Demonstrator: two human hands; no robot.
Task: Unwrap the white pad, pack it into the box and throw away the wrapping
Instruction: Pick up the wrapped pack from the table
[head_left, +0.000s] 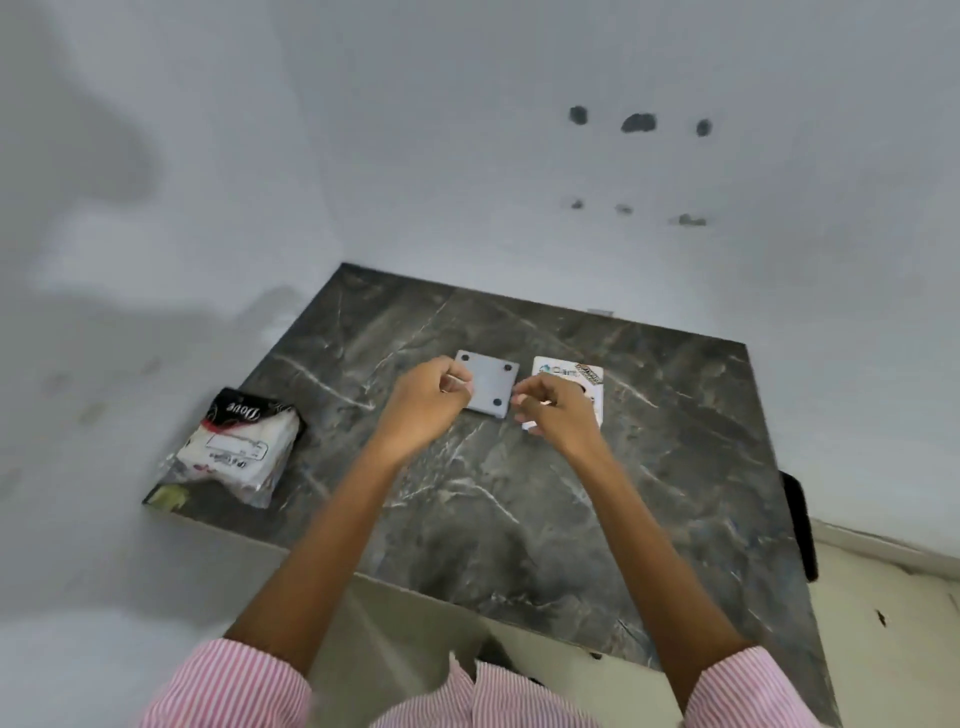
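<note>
Reaching out over the dark marbled table (519, 493), both arms extend from pink-striped sleeves (234, 686) toward 12 o'clock. Left hand (426, 402): fingers curled, thumb and forefinger pinched at the left edge of the white pad (491, 384), a pale grey-white square with dark dots at its corners, lying flat or nearly flat at table centre. Right hand (558, 413): fingers curled likewise, pinching at the pad's right edge; a thin clear film may lie between the fingertips, but blur prevents confirming this. Hands are apart, one on each side of the pad. The box (589, 379), white with printed lettering, lies flat just beside the pad at its 3 o'clock, partly covered by the right hand. At 9 o'clock, near the table's left edge and well apart from the pad, lies a crumpled plastic packet (239, 452) with dark printed top. Pale wall (467, 156) behind carries several dark marks.
</note>
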